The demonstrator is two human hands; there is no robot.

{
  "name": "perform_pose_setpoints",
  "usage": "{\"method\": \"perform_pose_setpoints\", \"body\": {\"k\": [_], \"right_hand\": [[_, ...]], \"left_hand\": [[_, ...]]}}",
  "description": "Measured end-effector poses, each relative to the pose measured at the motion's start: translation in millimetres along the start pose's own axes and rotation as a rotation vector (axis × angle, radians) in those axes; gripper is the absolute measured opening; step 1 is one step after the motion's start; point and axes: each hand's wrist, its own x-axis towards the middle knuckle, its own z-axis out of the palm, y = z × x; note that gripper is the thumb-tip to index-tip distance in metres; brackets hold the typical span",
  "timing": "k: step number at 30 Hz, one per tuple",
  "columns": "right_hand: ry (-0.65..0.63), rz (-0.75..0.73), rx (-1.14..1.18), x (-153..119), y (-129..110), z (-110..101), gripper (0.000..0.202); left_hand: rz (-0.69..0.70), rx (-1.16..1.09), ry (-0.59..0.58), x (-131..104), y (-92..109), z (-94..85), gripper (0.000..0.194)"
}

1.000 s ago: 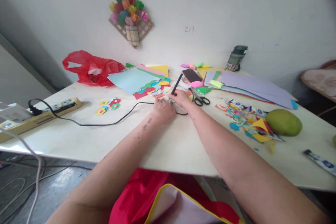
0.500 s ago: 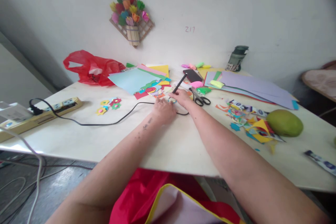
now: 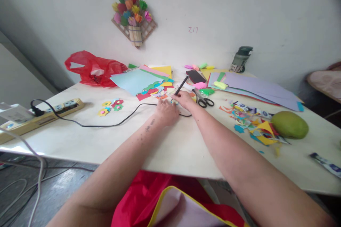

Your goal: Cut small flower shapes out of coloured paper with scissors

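My right hand point(image 3: 184, 98) is closed around a long black pen point(image 3: 182, 85), which slants up and away with its lower end close to my left fingers. My left hand point(image 3: 167, 112) is palm down on the table, fingers curled and holding a small pale paper piece point(image 3: 174, 102) against the top; most of that piece is covered by the hands. Coloured paper cutouts point(image 3: 160, 92) lie just beyond my fingers. Black-handled scissors point(image 3: 204, 103) rest right of my right hand. Several paper flowers point(image 3: 112, 107) lie to the left.
A black cord point(image 3: 106, 126) runs from the power strip point(image 3: 53, 113) to beneath my hands. Paper sheets point(image 3: 138, 79), a red plastic bag point(image 3: 98, 71) and a phone point(image 3: 195, 76) lie toward the wall. Paper scraps point(image 3: 250, 124) and a green fruit point(image 3: 290, 125) are at right.
The pen's upper end has shifted slightly left and down. Both hands stay in nearly the same place.
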Motion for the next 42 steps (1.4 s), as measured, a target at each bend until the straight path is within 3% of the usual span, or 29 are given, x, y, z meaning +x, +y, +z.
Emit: {"method": "perform_pose_setpoints", "body": {"k": [8,17,23,42], "right_hand": [[-0.004,0.002,-0.068,-0.8,-1.8,-0.4,0.022],[-0.005,0.006,-0.091,-1.2,-3.7,-1.0,0.022],[0.007,-0.028,-0.093,0.8,1.4,0.6,0.021],[-0.013,0.003,-0.036,-2.7,-3.1,-3.1,0.022]], "left_hand": [[0.008,0.066,-0.064,-0.9,1.3,-4.9,0.052],[0.011,0.016,0.016,0.1,-0.8,1.5,0.045],[-0.004,0.061,-0.043,-0.6,0.5,-2.6,0.049],[-0.004,0.051,-0.036,-0.6,1.4,-1.8,0.051]]}}
